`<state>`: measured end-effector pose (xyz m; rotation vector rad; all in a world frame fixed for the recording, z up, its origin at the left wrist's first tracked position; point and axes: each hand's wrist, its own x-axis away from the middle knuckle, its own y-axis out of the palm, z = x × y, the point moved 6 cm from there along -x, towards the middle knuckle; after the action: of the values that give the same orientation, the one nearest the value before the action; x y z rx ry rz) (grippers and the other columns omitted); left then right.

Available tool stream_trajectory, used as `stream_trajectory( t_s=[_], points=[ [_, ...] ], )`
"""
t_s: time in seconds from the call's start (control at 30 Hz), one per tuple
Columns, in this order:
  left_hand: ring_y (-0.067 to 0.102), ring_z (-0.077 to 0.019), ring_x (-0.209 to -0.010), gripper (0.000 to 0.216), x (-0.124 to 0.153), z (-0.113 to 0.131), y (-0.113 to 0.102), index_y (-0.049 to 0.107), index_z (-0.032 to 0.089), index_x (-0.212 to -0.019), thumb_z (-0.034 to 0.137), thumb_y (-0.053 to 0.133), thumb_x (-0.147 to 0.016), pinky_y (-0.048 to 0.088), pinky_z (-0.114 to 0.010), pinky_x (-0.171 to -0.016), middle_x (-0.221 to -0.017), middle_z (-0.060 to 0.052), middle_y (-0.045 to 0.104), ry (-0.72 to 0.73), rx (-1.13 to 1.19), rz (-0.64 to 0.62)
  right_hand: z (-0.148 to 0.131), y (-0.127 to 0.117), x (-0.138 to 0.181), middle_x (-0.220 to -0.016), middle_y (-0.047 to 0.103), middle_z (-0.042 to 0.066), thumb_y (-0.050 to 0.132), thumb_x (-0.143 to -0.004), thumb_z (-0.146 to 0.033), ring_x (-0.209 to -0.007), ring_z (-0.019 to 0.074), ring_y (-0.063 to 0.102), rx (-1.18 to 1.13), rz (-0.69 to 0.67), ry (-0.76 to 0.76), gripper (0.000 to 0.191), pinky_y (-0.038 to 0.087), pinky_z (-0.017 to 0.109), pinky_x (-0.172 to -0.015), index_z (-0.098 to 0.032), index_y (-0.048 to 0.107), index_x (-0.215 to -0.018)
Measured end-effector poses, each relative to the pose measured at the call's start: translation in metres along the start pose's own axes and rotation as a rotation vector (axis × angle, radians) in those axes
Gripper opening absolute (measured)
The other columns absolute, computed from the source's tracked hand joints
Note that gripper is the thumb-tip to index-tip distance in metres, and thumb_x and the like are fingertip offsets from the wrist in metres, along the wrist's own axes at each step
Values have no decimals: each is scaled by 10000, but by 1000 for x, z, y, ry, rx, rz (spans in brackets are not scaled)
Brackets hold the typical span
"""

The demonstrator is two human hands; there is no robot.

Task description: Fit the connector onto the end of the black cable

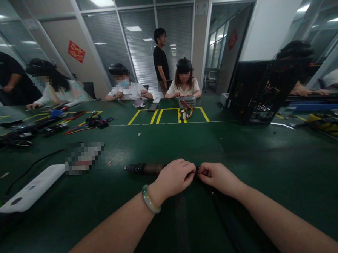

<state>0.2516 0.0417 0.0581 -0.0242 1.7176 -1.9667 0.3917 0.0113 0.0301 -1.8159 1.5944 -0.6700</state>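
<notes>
An electric screwdriver (147, 168), dark with a brownish body, lies level over the green table, its bit end pointing left. My left hand (175, 176), with a jade bangle (150, 199) at the wrist, is closed over its rear part and hides it. Close beside it on the right, my right hand (215, 177) is closed in a pinch at a small dark piece (197, 170) between the two hands. That piece lines up with the screwdriver, but its kind is mostly hidden. A dark cord or strip (226, 218) runs below my right hand toward me.
A white, elongated device (33, 188) and a blurred-out panel (85, 157) are at left. Wires and dark parts (96, 121) lie behind. A black computer case (260, 89) stands at right, near bundled cables (330, 123). Several people sit or stand beyond the table (169, 141).
</notes>
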Motion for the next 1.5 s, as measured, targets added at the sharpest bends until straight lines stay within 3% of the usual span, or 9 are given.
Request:
stream_trajectory(
  t_s=[0.5,0.97,1.33,1.5],
  points=[
    [559,-193,-876,76,-2,-6,3,561,201,-932,180,593,-867,455,-336,-806,-887,-17,597,-55,-5,-13,1,-2,-2,-785,665,-7,568,-878,-271,-671,150,598,79,46,-11,94,399,231,-573,-217,638,-845],
    [588,-180,-849,131,-5,-15,-2,572,217,-972,184,603,-850,443,-301,-746,-888,-2,621,31,-43,-16,0,2,-4,-752,663,-27,579,-880,-268,-635,135,590,34,57,-17,81,377,221,-550,-221,636,-846],
    [591,-191,-847,49,-4,-6,0,563,193,-920,171,576,-878,442,-368,-853,-862,-19,618,-34,-78,45,1,-1,-6,-791,663,-18,570,-884,-262,-668,146,592,90,91,-26,74,391,236,-576,-226,632,-868],
    [595,-194,-861,57,-3,-10,4,569,191,-928,175,579,-874,461,-349,-817,-891,-27,624,-66,-54,38,1,1,-5,-812,673,-20,574,-892,-287,-675,144,601,68,70,-13,89,391,232,-564,-236,646,-888]
  ],
)
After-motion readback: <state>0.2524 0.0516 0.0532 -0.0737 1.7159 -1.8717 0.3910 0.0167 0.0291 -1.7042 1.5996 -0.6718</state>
